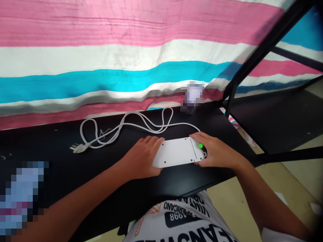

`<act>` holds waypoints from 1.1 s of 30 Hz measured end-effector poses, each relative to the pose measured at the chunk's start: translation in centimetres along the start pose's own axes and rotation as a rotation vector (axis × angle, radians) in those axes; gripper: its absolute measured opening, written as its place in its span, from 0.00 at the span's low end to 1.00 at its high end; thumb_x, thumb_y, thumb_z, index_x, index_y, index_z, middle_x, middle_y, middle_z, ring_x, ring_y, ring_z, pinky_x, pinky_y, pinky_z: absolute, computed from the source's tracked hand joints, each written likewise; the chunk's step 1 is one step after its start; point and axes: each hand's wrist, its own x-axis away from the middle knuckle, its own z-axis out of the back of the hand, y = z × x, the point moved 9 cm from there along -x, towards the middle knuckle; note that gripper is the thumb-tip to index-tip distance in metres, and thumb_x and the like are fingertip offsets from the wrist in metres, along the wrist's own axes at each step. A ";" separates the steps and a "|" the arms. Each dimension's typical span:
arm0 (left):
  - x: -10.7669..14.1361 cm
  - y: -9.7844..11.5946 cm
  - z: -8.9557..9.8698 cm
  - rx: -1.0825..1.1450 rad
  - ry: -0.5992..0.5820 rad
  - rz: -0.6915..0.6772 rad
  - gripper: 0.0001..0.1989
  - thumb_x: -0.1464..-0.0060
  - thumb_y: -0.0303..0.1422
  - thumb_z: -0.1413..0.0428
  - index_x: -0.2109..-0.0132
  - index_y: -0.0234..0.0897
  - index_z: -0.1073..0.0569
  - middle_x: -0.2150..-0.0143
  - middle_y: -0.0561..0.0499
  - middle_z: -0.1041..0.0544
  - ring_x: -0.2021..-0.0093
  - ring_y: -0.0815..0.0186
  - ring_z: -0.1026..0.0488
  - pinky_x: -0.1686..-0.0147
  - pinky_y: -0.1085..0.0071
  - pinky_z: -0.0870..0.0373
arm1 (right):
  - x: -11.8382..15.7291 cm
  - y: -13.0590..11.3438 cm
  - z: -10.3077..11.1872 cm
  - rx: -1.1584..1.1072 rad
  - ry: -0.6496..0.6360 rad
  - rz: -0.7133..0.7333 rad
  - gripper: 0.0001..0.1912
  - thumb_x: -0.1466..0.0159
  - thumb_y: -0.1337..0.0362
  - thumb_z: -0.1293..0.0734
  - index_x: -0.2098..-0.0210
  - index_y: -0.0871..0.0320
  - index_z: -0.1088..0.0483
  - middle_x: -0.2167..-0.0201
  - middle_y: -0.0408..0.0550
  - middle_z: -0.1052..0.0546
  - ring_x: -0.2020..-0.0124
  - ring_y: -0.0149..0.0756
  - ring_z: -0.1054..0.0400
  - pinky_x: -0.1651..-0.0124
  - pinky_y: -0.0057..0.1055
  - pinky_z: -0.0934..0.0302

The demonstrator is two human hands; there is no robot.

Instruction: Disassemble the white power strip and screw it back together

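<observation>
A white power strip [176, 153] lies back side up over the black table, with small dark screw holes and a green round dot near its right end. My left hand [145, 156] grips its left end, fingers along the far edge and thumb at the near edge. Around its right end my right hand [214, 149] is closed in the same way. From that end a white cable [148, 126] runs behind the strip and lies in loose loops to the left, ending in a plug [78, 148] with metal prongs.
The black table [63, 174] stretches left and right. A striped cloth [101, 57] hangs behind it. Blurred items stand at the back [193, 95] and lie at the left [22, 198]. A black metal frame [237, 80] rises at the right.
</observation>
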 end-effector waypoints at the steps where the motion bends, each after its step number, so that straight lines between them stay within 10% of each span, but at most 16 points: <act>1: -0.1 -0.2 -0.1 0.005 0.006 -0.006 0.42 0.53 0.38 0.36 0.33 0.33 0.39 0.40 0.38 0.27 0.43 0.45 0.29 0.47 0.52 0.32 | 0.2 0.4 0.1 0.003 -0.002 -0.010 0.44 0.47 0.59 0.25 0.32 0.51 0.40 0.33 0.52 0.32 0.40 0.52 0.28 0.41 0.40 0.31; 16: -0.5 0.2 -0.7 0.129 0.206 -0.098 0.40 0.56 0.37 0.36 0.36 0.35 0.38 0.40 0.38 0.27 0.43 0.45 0.29 0.45 0.51 0.32 | 1.5 4.5 0.7 -0.057 0.030 -0.085 0.52 0.47 0.54 0.21 0.28 0.49 0.45 0.29 0.53 0.37 0.32 0.55 0.36 0.31 0.46 0.37; 23: 1.2 0.2 -0.6 0.097 0.260 -0.089 0.40 0.52 0.38 0.36 0.35 0.35 0.41 0.40 0.36 0.29 0.42 0.44 0.29 0.43 0.49 0.31 | 1.9 4.4 1.7 -0.131 0.083 -0.111 0.56 0.48 0.48 0.21 0.27 0.46 0.47 0.34 0.54 0.33 0.40 0.54 0.30 0.42 0.46 0.29; 33: 6.1 0.6 0.1 0.082 0.355 0.108 0.40 0.52 0.37 0.35 0.35 0.38 0.42 0.40 0.37 0.30 0.40 0.44 0.30 0.41 0.47 0.29 | 1.0 1.6 3.0 -0.255 0.063 -0.086 0.33 0.40 0.43 0.26 0.41 0.51 0.31 0.54 0.49 0.21 0.60 0.42 0.27 0.56 0.37 0.32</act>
